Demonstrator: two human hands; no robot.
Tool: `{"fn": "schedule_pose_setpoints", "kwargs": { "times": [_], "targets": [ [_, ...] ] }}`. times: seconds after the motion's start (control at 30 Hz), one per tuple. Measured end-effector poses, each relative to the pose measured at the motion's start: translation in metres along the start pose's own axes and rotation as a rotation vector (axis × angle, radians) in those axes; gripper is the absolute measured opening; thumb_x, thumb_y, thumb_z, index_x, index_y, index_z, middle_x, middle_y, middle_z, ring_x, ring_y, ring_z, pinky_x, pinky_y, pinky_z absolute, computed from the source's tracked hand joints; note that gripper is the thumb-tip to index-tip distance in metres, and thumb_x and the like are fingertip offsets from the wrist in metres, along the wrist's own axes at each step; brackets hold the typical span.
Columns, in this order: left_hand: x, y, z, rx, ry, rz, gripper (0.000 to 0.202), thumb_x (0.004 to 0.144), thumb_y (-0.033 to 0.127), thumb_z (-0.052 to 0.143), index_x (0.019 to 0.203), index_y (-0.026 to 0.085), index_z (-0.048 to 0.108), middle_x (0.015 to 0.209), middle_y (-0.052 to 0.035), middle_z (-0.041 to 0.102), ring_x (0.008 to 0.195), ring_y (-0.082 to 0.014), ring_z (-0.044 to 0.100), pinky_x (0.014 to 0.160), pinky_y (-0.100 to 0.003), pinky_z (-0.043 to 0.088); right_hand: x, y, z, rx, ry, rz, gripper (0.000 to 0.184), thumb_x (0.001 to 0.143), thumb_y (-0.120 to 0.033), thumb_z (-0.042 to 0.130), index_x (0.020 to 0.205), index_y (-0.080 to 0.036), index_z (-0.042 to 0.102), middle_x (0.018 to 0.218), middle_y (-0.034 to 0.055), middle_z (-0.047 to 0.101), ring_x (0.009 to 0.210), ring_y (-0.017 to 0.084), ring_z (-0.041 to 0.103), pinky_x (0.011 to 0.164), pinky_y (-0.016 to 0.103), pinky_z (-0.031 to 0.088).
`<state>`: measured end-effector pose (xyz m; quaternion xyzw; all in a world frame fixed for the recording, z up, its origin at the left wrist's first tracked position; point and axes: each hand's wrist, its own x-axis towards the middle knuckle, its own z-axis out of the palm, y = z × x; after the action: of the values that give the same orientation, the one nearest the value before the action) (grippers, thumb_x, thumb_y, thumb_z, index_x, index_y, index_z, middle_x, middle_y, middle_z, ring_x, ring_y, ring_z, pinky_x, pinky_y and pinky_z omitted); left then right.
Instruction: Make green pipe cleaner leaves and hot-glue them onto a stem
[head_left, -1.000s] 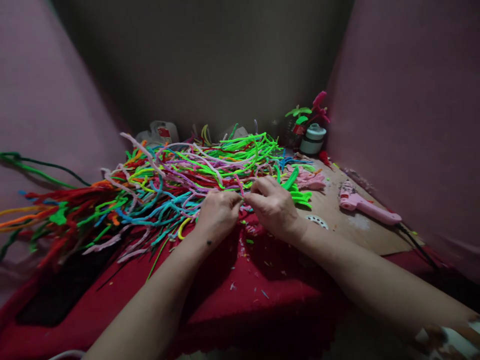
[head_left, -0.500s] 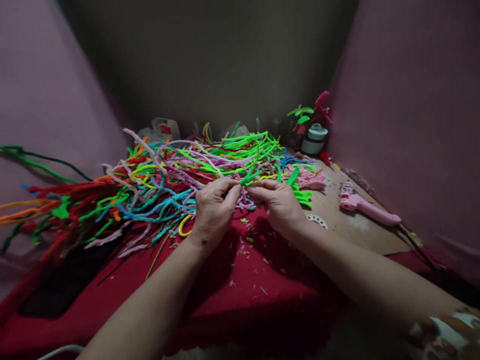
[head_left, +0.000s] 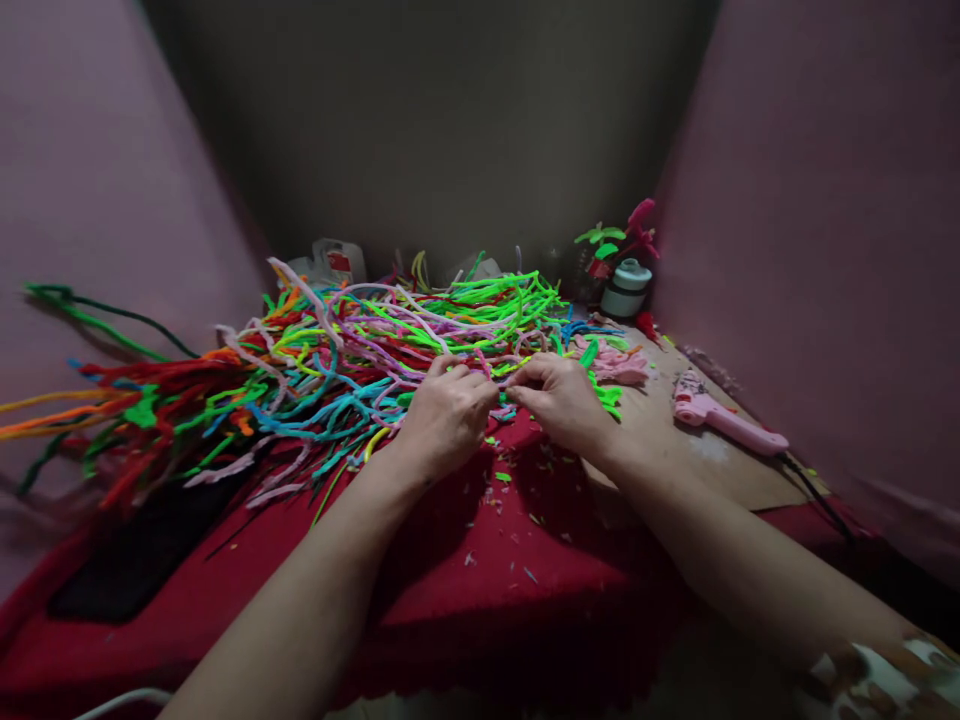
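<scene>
My left hand is turned with its back upward and its fingers curled in. Close beside it, my right hand pinches with thumb and index finger. The green pipe cleaner piece between them is mostly hidden by the fingers; only small green bits show. Just behind the hands lies a large pile of pipe cleaners in green, pink, purple, red, blue and orange. Bright green shaped pieces lie right beside my right hand.
A pink hot glue gun lies on a tan board at the right. Behind it stand a pale jar and pipe cleaner flowers. A black flat object rests at the left on the red cloth, which is strewn with fuzz scraps.
My left hand has rolled over so its back faces up, covering the green piece that showed between the fingertips. Both hands have come slightly lower and nearer. The view has shifted a little.
</scene>
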<state>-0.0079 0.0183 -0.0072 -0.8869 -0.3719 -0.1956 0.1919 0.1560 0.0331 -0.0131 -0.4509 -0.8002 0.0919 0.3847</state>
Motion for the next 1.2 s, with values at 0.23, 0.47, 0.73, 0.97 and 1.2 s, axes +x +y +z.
{"fn": "schedule_pose_setpoints", "kwargs": {
  "times": [0.23,0.47,0.73,0.97,1.2],
  "targets": [
    [-0.003,-0.004,-0.002,0.046,0.015,0.04,0.018,0.08,0.012,0.046,0.073,0.017,0.062,0.071,-0.0029,0.064,0.072,-0.0165,0.055,0.096,-0.042,0.033,0.008,-0.018,-0.01,-0.329,-0.258,-0.224,0.016,0.076,-0.013,0.05,0.076,-0.014,0.066,0.084,0.0101,0.063,0.084,0.02,0.051,0.072,0.031,0.036],
    [-0.001,0.001,-0.009,0.038,0.119,-0.012,0.017,0.081,0.014,0.045,0.084,0.018,0.062,0.085,-0.0057,0.064,0.087,-0.0204,0.055,0.101,-0.046,0.028,0.016,-0.009,-0.014,0.05,-0.439,0.063,0.024,0.077,-0.018,0.052,0.055,-0.013,0.06,0.048,-0.0012,0.049,0.048,0.008,0.038,0.049,0.024,0.025],
    [0.005,0.001,-0.015,-1.002,0.42,-0.86,0.03,0.072,0.037,0.063,0.089,0.014,0.059,0.067,0.0001,0.052,0.057,-0.0112,0.046,0.056,-0.026,0.039,0.009,-0.013,-0.012,0.747,-0.161,0.259,0.022,0.074,-0.028,0.056,0.059,-0.012,0.061,0.057,0.001,0.059,0.054,0.009,0.048,0.058,0.024,0.037],
    [0.006,0.007,0.0,-1.599,0.206,-0.91,0.023,0.064,0.032,0.071,0.065,0.011,0.062,0.051,0.0038,0.044,0.046,-0.0043,0.033,0.045,-0.02,0.024,0.002,-0.012,-0.001,0.779,-0.266,0.31,0.021,0.071,-0.031,0.06,0.061,-0.012,0.062,0.057,-0.0004,0.057,0.054,0.009,0.046,0.057,0.024,0.035],
    [0.005,0.003,-0.003,-1.743,0.163,-0.898,0.016,0.063,0.024,0.073,0.062,0.011,0.062,0.054,0.0031,0.048,0.046,-0.004,0.036,0.045,-0.02,0.027,0.005,-0.011,-0.002,0.913,-0.305,0.386,0.024,0.064,-0.036,0.068,0.059,-0.013,0.063,0.056,0.0009,0.059,0.054,0.01,0.049,0.056,0.025,0.039]
  ]
}}
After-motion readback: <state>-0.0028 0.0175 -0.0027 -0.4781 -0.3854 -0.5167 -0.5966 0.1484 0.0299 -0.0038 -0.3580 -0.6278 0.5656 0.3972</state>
